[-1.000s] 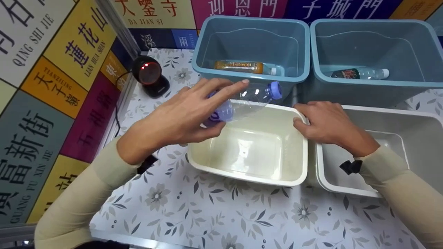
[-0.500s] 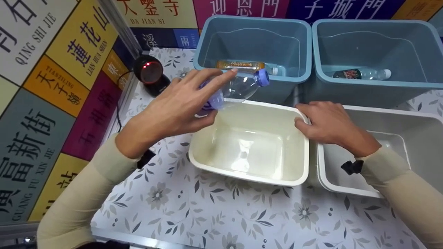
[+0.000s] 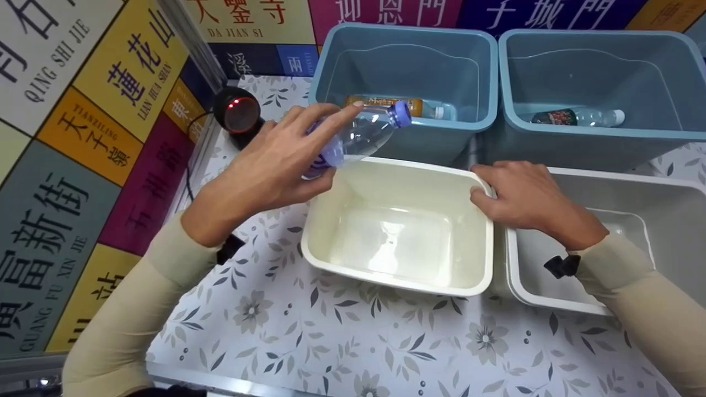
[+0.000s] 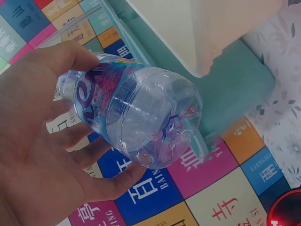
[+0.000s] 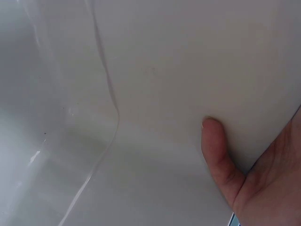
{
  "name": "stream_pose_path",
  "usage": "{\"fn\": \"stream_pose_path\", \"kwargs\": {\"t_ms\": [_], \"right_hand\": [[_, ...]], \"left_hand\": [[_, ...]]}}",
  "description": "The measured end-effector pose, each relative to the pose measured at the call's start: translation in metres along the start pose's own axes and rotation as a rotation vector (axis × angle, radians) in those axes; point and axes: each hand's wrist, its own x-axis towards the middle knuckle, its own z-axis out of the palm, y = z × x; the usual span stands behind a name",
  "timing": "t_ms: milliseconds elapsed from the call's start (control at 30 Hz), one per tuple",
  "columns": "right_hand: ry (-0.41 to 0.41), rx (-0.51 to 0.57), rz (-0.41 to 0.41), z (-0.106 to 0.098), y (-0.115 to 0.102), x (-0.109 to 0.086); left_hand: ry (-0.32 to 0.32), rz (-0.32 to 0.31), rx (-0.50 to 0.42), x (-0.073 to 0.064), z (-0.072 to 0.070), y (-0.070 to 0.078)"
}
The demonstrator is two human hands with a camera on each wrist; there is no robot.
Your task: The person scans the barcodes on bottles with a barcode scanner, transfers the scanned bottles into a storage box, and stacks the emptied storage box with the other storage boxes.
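the bottle (image 3: 365, 137) is clear plastic with a purple and pink label (image 4: 99, 92) and a purple cap (image 3: 400, 113) on its neck; the left hand (image 3: 276, 160) holds it slantwise, cap toward the upper right of the head view, near the back left corner of the bin (image 3: 386, 279). the bin is cream with rounded corners and its open top faces up, its right rim gripped by the right hand (image 3: 521, 194), thumb inside.

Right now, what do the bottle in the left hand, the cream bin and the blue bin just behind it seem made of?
The bottle in the left hand: apparently glossy, clear plastic, by its see-through shoulder and molded base. The cream bin: likely smooth, shiny molded plastic, since light glares off its floor. The blue bin: probably molded plastic, with a softer sheen and rounded rim.
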Motion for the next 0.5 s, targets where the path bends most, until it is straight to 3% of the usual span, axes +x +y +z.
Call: {"fn": "stream_pose_path", "kwargs": {"t_ms": [500], "right_hand": [[-0.003,0.007,0.002,0.001,0.003,0.0]], "left_hand": [[0.063,-0.067,-0.008,-0.009,0.007,-0.025]]}}
